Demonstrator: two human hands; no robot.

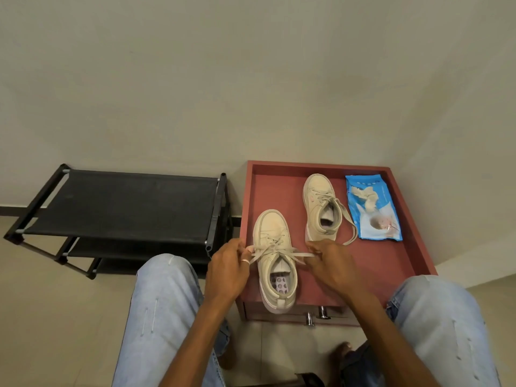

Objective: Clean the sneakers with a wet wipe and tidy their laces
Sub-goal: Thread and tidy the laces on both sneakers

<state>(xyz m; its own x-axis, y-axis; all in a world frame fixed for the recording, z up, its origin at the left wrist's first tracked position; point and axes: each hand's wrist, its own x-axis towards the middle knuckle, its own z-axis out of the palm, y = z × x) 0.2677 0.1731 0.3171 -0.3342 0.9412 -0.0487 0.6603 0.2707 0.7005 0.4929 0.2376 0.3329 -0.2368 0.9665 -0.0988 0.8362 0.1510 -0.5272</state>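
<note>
Two beige sneakers stand on a reddish cabinet top (391, 263). The near sneaker (275, 263) is at the front, toe pointing away from me. My left hand (227, 270) pinches its left lace end and my right hand (331, 265) pinches its right lace end (303, 255); the laces are pulled taut across the tongue, crossed in the middle. The far sneaker (321, 208) sits further back, its lace (350, 227) trailing loose to the right. A crumpled used wipe (367, 198) lies on a blue wet-wipe pack (374, 210) at the right.
A black shoe rack (122, 205) with fabric shelves stands to the left against the wall. The cabinet has a drawer with metal knobs (315, 317) at its front. My knees in light jeans flank the cabinet on a tiled floor.
</note>
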